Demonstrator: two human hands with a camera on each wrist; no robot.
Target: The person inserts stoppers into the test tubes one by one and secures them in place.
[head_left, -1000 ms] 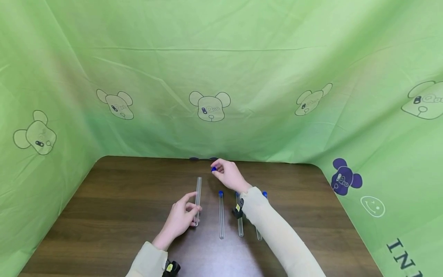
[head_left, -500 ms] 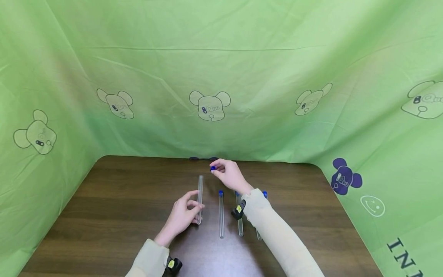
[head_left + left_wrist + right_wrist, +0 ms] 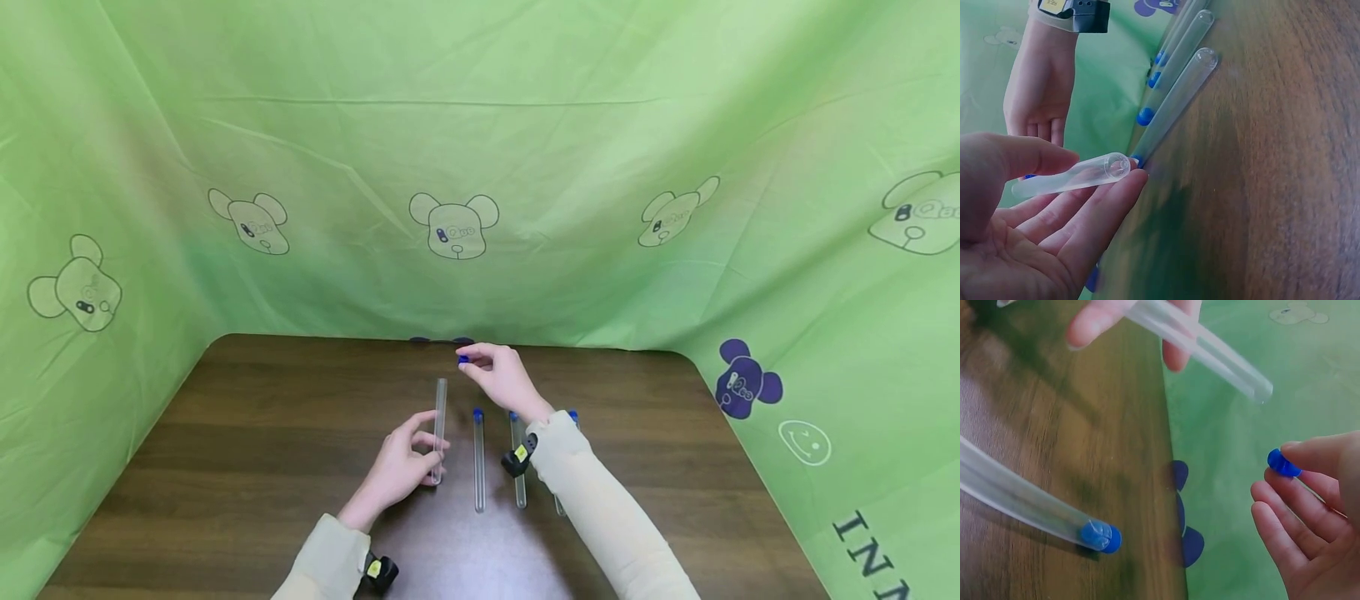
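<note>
My left hand (image 3: 393, 471) holds a clear test tube (image 3: 441, 404) between thumb and fingers, tilted up off the table. Its far end is uncapped; in the left wrist view the rounded bottom (image 3: 1119, 167) points toward the camera. My right hand (image 3: 506, 382) pinches a small blue cap (image 3: 1282, 464) between thumb and fingertips, beyond the tube's open end and apart from it. Three blue-capped test tubes lie on the table: one (image 3: 479, 467) right of my left hand, another (image 3: 521, 492) partly behind the right wrist camera, and a third (image 3: 573, 418) mostly hidden by the right sleeve.
The brown wood-grain table (image 3: 247, 450) has a rounded far edge. Green cloth (image 3: 457, 300) with printed bear heads hangs around its back and sides. A black camera (image 3: 517, 458) sits on the right wrist and another (image 3: 381, 573) on the left.
My left hand has shifted slightly to the right with the test tube, now more upright in the head view. The right hand with the blue cap has stayed almost still.
</note>
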